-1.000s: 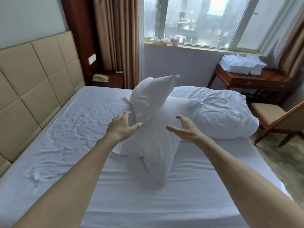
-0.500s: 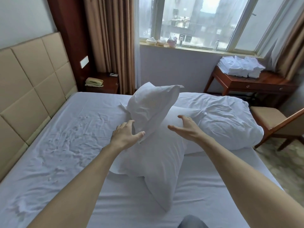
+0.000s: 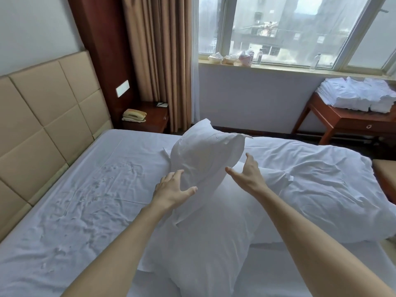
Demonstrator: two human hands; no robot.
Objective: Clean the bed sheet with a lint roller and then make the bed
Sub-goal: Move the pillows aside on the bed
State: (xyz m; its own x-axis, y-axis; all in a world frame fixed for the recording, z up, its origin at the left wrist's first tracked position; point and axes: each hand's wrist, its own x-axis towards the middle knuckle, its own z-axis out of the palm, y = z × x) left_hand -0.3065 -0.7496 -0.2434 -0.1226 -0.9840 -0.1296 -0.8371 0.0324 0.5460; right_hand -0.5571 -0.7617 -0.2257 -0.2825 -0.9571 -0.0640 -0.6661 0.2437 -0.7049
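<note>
Upper pillow (image 3: pixel 205 155): propped on lower pillow (image 3: pixel 205 232) | left hand (image 3: pixel 171 190), right hand (image 3: pixel 248 174): spread wide, flanking it | bed sheet (image 3: pixel 85 189): bare toward headboard (image 3: pixel 42 116)

bed sheet (image 3: pixel 85 200): white, pretty wrinkly along the headboard (image 3: pixel 42 125) edge
upper pillow (image 3: pixel 205 155): tilted up, leaning on the lower pillow (image 3: pixel 205 236), mid-sheet
left hand (image 3: pixel 171 190): fingers spread, at its left side
right hand (image 3: pixel 249 175): spread too, just beside its right side
duvet (image 3: pixel 321 189): bunched up toward the far right corner
</note>
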